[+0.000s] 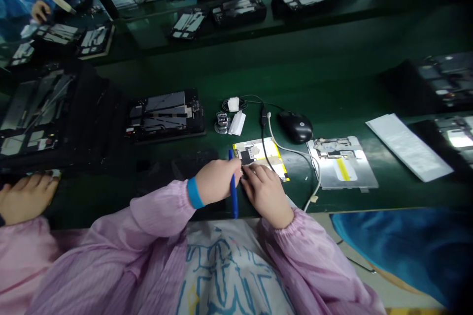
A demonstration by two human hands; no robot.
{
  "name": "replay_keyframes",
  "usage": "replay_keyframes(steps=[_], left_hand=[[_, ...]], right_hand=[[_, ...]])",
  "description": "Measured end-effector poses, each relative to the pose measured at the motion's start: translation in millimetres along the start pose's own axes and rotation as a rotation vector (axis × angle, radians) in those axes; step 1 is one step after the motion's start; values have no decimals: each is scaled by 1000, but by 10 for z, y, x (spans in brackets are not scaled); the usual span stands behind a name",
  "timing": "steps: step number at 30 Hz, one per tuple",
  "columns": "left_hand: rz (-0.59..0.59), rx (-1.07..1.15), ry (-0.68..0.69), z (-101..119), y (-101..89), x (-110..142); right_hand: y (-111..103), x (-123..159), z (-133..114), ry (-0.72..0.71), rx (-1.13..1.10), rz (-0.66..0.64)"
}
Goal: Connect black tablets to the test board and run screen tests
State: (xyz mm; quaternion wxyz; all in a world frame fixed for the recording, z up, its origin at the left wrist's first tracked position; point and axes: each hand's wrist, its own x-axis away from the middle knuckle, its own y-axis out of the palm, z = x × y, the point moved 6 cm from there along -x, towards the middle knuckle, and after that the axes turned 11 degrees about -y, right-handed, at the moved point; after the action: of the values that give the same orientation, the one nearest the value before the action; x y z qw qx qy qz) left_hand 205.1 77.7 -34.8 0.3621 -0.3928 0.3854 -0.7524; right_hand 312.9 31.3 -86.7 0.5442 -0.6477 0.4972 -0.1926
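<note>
My left hand, with a blue band at the wrist, is closed around a blue pen that points down toward the table edge. Its fingertips meet the near left edge of a flat white panel with yellow edging and small circuitry. My right hand lies over the near side of that panel, fingers bent and pressed together; what is under the fingertips is hidden. A black cable crosses the panel toward my right hand. Right of it lies a silver panel with a yellow strip, a white cable beside it.
A black mouse, a small counter and a folded white paper lie around. At left are an opened tablet and stacked black tablets. Another person's hand rests at far left; blue-sleeved people work across the bench.
</note>
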Motion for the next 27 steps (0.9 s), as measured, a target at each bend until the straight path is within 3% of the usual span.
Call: replay_keyframes(steps=[2,4,8,10,12,15,21,23,25,27], left_hand=[[85,123,15,-155,-200,181],[242,189,-61,-462,-430,392],[617,142,-519,-1393,-766,928],[638,114,-702,-1784,-759,1154],[590,196,-782,-2050,-670,1299],[545,344,-774,-2203,-538,1403],[543,488,-720,-2229,-457,1446],[555,504,-697,-2252,-456,1444],[574,544,-669,-2285,-452,1441],[587,593,-649,-2316,-436,1438]], right_hand=[[-43,-41,26,-2,-31,-25],[-95,-95,84,-1,-59,-19],[-153,-203,253,40,0,82],[-110,-249,290,31,56,85],[-43,-282,297,19,100,52],[17,-308,292,22,170,-1],[-12,-294,229,43,188,-8],[-87,-274,43,26,142,80],[-136,-260,-307,-90,71,127],[-81,-245,-770,-322,-21,25]])
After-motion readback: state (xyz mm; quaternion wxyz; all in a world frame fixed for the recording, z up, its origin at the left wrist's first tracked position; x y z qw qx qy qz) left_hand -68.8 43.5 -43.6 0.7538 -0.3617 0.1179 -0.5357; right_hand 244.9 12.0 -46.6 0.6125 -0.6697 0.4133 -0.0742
